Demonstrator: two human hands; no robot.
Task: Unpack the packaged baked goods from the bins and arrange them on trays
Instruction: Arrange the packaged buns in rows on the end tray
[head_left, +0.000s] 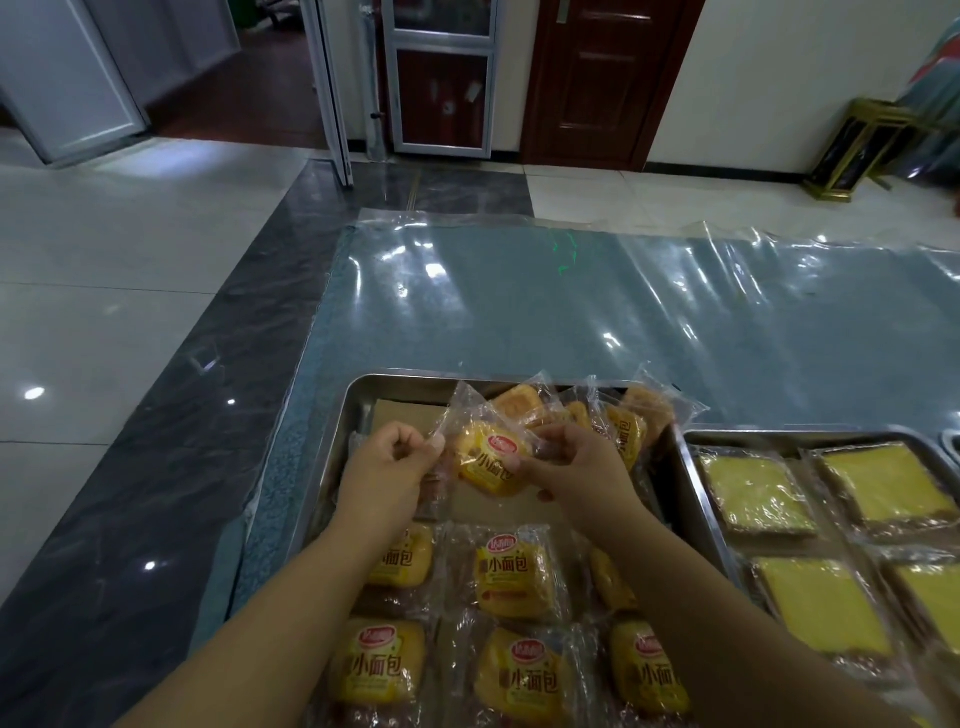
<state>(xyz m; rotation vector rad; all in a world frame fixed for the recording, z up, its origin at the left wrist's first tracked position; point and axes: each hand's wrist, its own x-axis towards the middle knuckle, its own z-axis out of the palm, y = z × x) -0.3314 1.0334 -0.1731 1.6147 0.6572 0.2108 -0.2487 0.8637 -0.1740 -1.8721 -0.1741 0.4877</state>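
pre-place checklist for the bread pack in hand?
1. Both hands on the held bread pack: left hand pinches its left edge, right hand its right. ok.
2. Bare spot on the steel tray below the pack: brown liner shows. ok.
3. Label facing up like the near rows: ok.
4. Wrapper sealed: cannot tell.
5. Loose packs heaped at the far edge: not ok.
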